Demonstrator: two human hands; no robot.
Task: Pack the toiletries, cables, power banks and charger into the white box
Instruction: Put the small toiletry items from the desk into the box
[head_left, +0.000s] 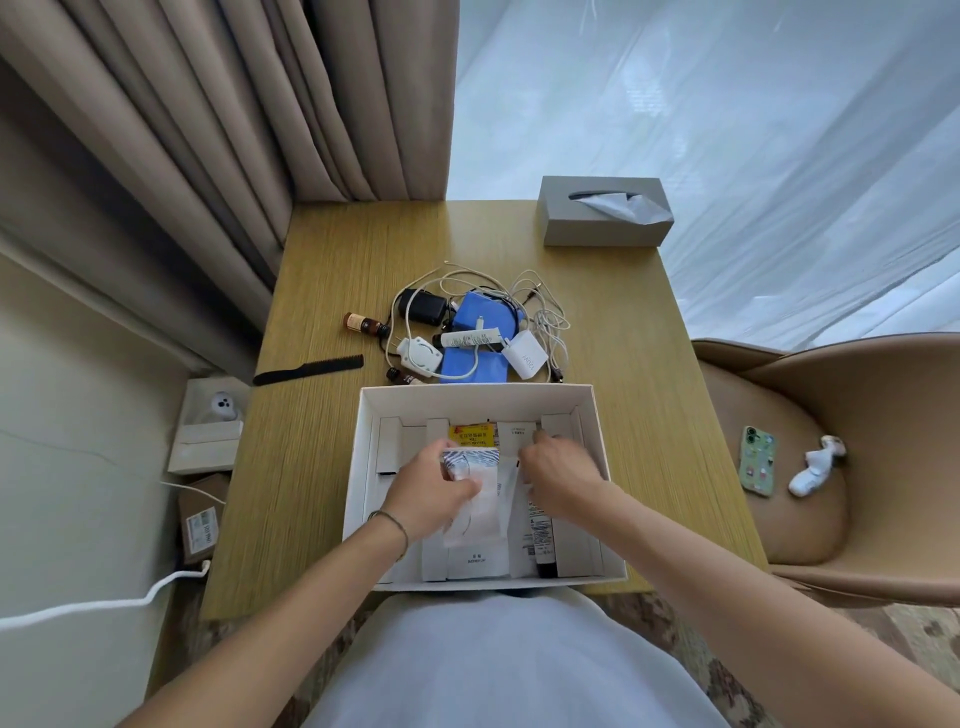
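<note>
The white box (592, 431) sits open at the table's near edge, with several white toiletry packets and a yellow sachet (471, 434) inside. My left hand (434, 486) is inside the box, gripping a striped clear packet (470, 463). My right hand (558, 480) presses down on white packets beside it, fingers curled. Beyond the box lie two blue power banks (480, 312), tangled white cables (545, 312), a black charger (426, 309), a white charger (527, 356), a white plug adapter (418, 358), a white tube (467, 339), two small brown bottles (363, 325) and a black comb (309, 370).
A grey tissue box (605, 210) stands at the table's far right corner. A tan chair (831, 457) on the right holds a phone (757, 460) and a white sock (815, 473). Curtains hang behind. Cardboard boxes (205, 512) and a white cable (104, 605) lie on the floor at left.
</note>
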